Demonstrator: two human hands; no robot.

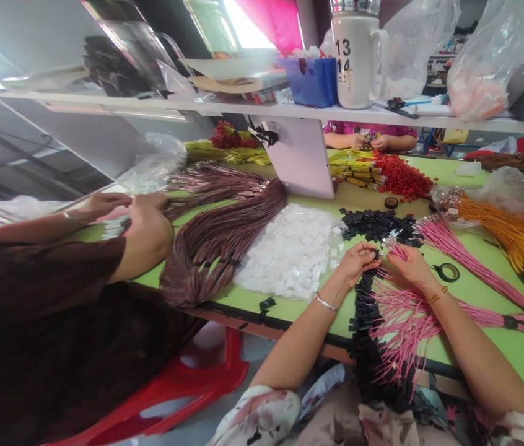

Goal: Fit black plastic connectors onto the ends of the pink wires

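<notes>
At the front edge of the lime-green workbench (471,359), right of its middle, the person's left hand (357,263) pinches a small black plastic piece (375,254) between thumb and fingertips, the other fingers curled in. Just beside it, the right hand (408,266) is closed around a small bunch of thin pink wires with bright metal tips (396,249), the tips pointing toward the left hand; both hands are raised a little over the bench. Behind them, farther from the front edge, lies a loose heap of flat black plastic pieces (373,223). Below the hands, a dense row of black plastic pieces (363,306) runs down to the front edge, and a fanned spread of pink wires (404,325) lies against its right side. Toward the right edge lie a tied bundle of pink wires (480,269), a thick bundle of orange wires (517,232) and a roll of black tape (448,271). Left of the left hand, near the front edge, sits a clear plastic bag full of small white pieces (287,254), with a thick, looped bundle of brown wires (225,241) beside it. At the bench's left end, a co-worker's hands (148,210) are close together; what they hold is unclear.
</notes>
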